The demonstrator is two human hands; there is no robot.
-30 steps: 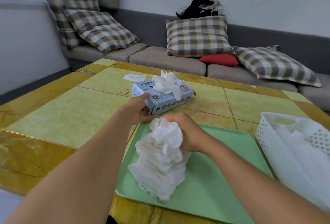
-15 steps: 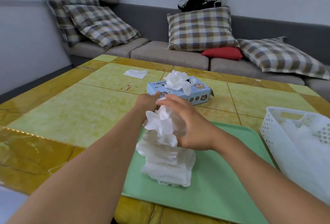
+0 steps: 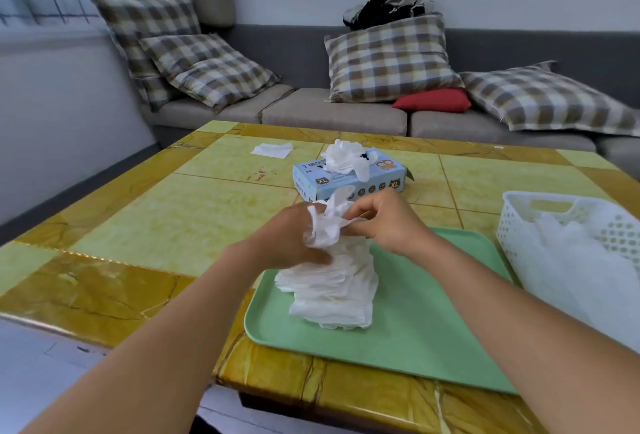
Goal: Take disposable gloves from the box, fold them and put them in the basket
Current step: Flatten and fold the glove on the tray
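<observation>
The bench (image 3: 156,226) is seen as glossy marbled stone; thin crinkled white film forms the gloves (image 3: 332,281); the tray (image 3: 433,329) is matt plastic.

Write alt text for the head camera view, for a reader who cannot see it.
Both hands, left hand and right hand, grip a thick bundle of white disposable gloves whose lower end hangs onto a green tray. Behind it on the yellow table stands a blue glove box; a white basket holding white material sits at right.
</observation>
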